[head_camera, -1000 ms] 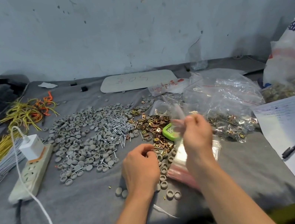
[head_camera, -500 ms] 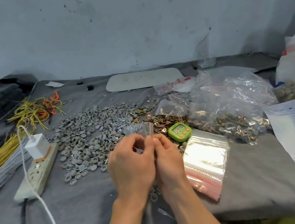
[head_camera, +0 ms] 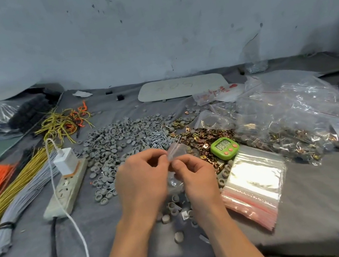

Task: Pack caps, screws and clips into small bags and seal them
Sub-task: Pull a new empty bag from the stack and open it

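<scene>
A green timer (head_camera: 224,148) sits just right of the fingers (head_camera: 153,153). Left of them lies a power strip (head_camera: 66,190) with a white charger (head_camera: 66,161) plugged in; farther left lie bundles of yellow, orange and grey wires (head_camera: 23,184). Well beyond the fingers, a flat grey panel (head_camera: 181,87) lies near the wall (head_camera: 147,31).

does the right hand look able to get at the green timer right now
Probably not right away: the right hand and left hand both pinch the small bag. The green timer sits just beyond it, uncovered, so letting go should free the way.
</scene>
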`<state>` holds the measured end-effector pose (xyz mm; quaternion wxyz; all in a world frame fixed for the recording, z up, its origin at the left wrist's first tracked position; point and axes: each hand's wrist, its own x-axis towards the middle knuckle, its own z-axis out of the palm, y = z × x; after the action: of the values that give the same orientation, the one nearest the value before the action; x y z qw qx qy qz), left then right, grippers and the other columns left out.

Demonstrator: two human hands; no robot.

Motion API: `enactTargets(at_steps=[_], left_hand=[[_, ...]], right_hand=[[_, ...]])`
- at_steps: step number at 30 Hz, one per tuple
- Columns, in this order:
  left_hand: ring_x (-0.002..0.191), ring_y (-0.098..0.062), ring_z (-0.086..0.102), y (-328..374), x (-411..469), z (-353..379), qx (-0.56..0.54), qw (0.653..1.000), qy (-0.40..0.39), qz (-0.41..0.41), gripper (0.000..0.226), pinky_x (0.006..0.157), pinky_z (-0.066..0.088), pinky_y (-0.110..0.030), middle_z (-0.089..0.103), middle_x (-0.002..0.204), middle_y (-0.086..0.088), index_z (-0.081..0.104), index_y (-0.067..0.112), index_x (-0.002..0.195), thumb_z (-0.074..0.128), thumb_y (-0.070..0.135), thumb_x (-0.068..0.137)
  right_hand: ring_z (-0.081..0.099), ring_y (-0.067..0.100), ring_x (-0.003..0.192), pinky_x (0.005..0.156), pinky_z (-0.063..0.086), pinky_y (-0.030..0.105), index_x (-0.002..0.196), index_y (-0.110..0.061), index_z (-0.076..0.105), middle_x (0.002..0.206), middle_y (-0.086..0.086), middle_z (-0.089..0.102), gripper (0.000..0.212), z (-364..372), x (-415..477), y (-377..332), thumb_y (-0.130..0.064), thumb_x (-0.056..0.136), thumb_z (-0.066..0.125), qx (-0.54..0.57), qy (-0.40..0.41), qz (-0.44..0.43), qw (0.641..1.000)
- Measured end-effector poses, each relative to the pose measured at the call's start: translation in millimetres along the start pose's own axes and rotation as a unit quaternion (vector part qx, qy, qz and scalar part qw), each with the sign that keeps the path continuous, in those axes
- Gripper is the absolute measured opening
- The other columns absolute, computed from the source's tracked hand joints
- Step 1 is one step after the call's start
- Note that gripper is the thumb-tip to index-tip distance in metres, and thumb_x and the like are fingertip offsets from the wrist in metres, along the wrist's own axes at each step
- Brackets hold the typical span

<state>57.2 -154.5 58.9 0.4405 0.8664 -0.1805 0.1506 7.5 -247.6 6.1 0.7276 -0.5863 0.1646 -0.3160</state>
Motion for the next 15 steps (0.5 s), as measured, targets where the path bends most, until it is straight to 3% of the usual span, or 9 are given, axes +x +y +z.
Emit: enactTargets(at_steps=[3,9,13,15], left_hand=[[0.066,0.0,0.065,-5,3,-2,0.034,0.999,-0.013,-0.024,0.021,0.061,0.051,-0.024,0.067,0.061,0.025,0.07,0.045,0.061,0.08,0.039,0.078],[0.058,0.014,0.061,-14,7,0,-0.008,0.994,-0.076,-0.079,0.026,0.045,0.038,-0.009,0.064,0.054,0.028,0.071,0.037,0.053,0.086,0.033,0.073],[0.049,0.004,0.062,-16,11,1,-0.065,0.983,-0.141,-0.098,0.02,0.053,0.043,-0.019,0.07,0.056,0.015,0.075,0.045,0.062,0.089,0.033,0.07],[0.049,-0.001,0.063,-18,11,5,-0.113,0.973,-0.171,-0.108,0.019,0.054,0.045,-0.021,0.072,0.058,0.007,0.077,0.04,0.063,0.089,0.027,0.07]], right_hand=[[0.064,0.009,0.067,0.064,0.051,0.021,0.076,-0.015,0.078,0.07,0.004,0.073,0.019,3,-2,-1,-0.006,0.091,0.071,-0.005,0.008,0.003,1.0],[0.064,0.007,0.061,0.059,0.049,0.017,0.076,-0.015,0.079,0.067,0.0,0.072,0.016,3,-2,-6,-0.016,0.091,0.077,0.009,-0.01,0.025,1.0],[0.06,0.004,0.058,0.058,0.048,0.017,0.069,-0.019,0.08,0.062,-0.004,0.07,0.023,-1,5,-7,-0.011,0.09,0.074,-0.027,-0.027,0.005,0.999],[0.06,0.005,0.058,0.058,0.048,0.019,0.068,-0.018,0.081,0.063,-0.001,0.071,0.025,-3,10,-5,-0.011,0.091,0.073,-0.029,-0.024,0.014,0.999]])
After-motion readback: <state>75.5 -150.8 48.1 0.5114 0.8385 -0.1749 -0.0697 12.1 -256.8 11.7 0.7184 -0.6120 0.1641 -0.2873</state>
